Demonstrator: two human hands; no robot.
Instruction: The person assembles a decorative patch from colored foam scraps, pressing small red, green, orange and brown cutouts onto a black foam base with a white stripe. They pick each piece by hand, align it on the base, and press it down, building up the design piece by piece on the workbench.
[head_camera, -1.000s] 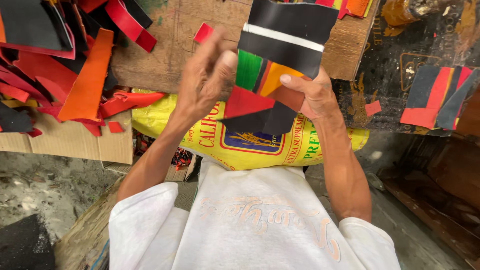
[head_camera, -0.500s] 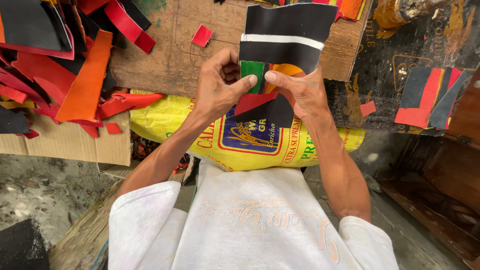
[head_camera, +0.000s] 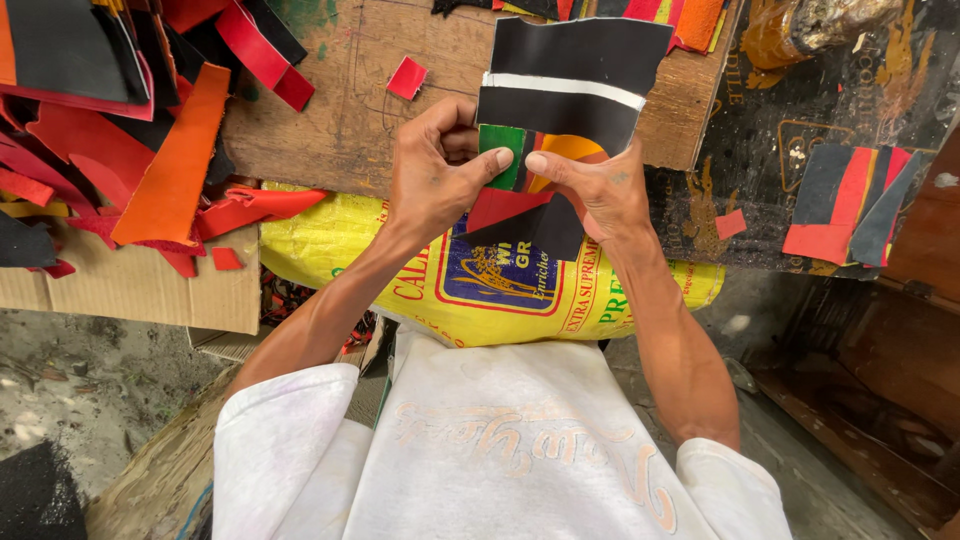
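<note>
Both hands have closed in on the stack since a second ago: then the left hand (head_camera: 435, 180) was lifted with its fingers loose above the pieces, and now it is curled tight against the stack's left edge, thumb laid flat over the green piece (head_camera: 505, 150). The right hand (head_camera: 595, 195) has come to meet it, its thumb tip almost touching the left thumb, the other fingers tucked behind the pieces.

Held up between the hands, above the yellow sack (head_camera: 480, 290) and in front of the wooden board (head_camera: 350, 110), is a fanned stack of leather-like offcuts: a black piece with a white stripe (head_camera: 570, 85) on top at the back, then green, orange (head_camera: 570, 150), red (head_camera: 505, 205) and a black one (head_camera: 545, 228) hanging lowest. Both sets of fingers pinch this stack, thumbs in front and fingers behind.

To handle it well, I judge the thumbs should keep pressing flat where the pieces overlap, so none slides out of the fan; the lowest black piece looks least held and could slip. Squaring the edges against the left palm before easing either pinch would keep the pieces aligned.

Loose red, orange and black scraps (head_camera: 120, 150) are heaped on the surface at left, and a striped patch (head_camera: 845, 200) lies well apart at right.
</note>
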